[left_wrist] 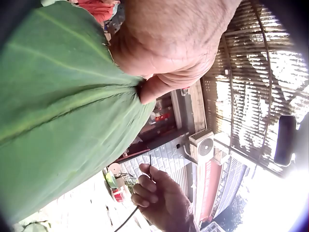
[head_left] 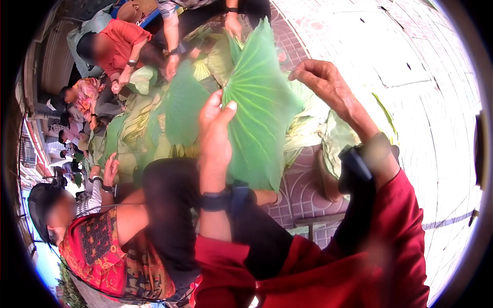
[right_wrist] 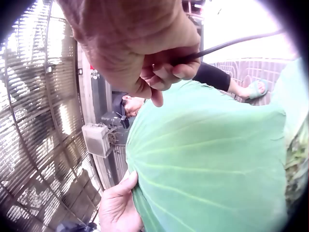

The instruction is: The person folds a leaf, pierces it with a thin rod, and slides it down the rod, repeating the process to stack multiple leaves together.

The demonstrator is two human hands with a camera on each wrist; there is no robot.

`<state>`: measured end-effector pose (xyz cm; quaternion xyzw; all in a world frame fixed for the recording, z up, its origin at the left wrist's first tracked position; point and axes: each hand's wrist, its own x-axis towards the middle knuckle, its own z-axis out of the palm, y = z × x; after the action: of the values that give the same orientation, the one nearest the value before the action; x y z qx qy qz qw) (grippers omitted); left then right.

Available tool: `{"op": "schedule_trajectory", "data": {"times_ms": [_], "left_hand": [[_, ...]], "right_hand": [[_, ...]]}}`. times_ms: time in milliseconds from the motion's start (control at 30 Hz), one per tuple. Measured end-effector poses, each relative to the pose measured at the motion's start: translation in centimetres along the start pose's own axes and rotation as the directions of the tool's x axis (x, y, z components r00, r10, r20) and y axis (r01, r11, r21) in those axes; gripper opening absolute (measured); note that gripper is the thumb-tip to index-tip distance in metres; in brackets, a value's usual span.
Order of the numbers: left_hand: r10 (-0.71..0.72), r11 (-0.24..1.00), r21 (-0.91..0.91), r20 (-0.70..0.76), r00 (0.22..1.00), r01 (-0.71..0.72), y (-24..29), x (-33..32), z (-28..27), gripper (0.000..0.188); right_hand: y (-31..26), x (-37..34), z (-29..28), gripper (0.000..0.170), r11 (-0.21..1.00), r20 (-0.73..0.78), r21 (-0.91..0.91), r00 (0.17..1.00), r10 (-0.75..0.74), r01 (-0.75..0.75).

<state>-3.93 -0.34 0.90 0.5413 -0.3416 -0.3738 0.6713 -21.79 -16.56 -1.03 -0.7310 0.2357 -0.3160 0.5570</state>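
A big green lotus leaf (head_left: 257, 113) with pale veins spreads out in front of me. My left hand (head_left: 214, 136) pinches it at the edge where the veins meet, thumb on the near face. In the left wrist view, the leaf (left_wrist: 58, 96) folds into a crease towards the thumb and fingers. My right hand (head_left: 326, 87) is raised to the right of the leaf, apart from it in the head view. Between its curled fingers it pinches a thin dark strand (right_wrist: 236, 43), which sticks out well past the hand; its near end is hidden in the fingers.
More green and yellowed leaves (head_left: 138, 123) lie heaped ahead and to the left. A person in a patterned red top (head_left: 113, 251) sits close on my left, and another in orange-red (head_left: 123, 38) beyond the heap. Someone's arms (head_left: 233, 23) reach in from the top. Paving (head_left: 313, 179) shows below.
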Motion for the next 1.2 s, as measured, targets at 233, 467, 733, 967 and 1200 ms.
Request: {"op": "schedule_trajectory", "data": {"times_ms": [233,467,733,967,1200], "left_hand": [[0.001,1.0,-0.007,0.017,1.0,0.0,-0.3,0.1,0.2,0.036],[-0.012,0.999,-0.043,-0.002,1.0,0.012,0.1,0.0,0.8,0.028],[-0.024,0.999,-0.034,0.027,0.999,0.025,-0.1,-0.1,1.0,0.029],[-0.036,0.997,-0.059,0.054,0.998,0.039,-0.2,-0.9,1.5,0.029],[-0.018,0.997,-0.073,0.016,1.0,0.019,-0.3,-1.0,1.2,0.029]], "right_hand": [[-0.3,-0.2,0.0,0.028,0.999,0.019,-0.048,1.0,0.01,-0.009],[-0.1,-0.1,0.0,0.03,0.999,0.069,-0.048,0.998,0.01,-0.007],[-0.9,-0.5,0.4,0.021,0.999,0.098,-0.028,0.995,-0.014,0.017],[-0.5,-1.3,0.1,0.022,0.997,0.117,-0.044,0.992,-0.051,0.057],[-1.2,-1.5,0.0,0.026,0.997,0.179,0.019,0.981,0.069,-0.073]]}}
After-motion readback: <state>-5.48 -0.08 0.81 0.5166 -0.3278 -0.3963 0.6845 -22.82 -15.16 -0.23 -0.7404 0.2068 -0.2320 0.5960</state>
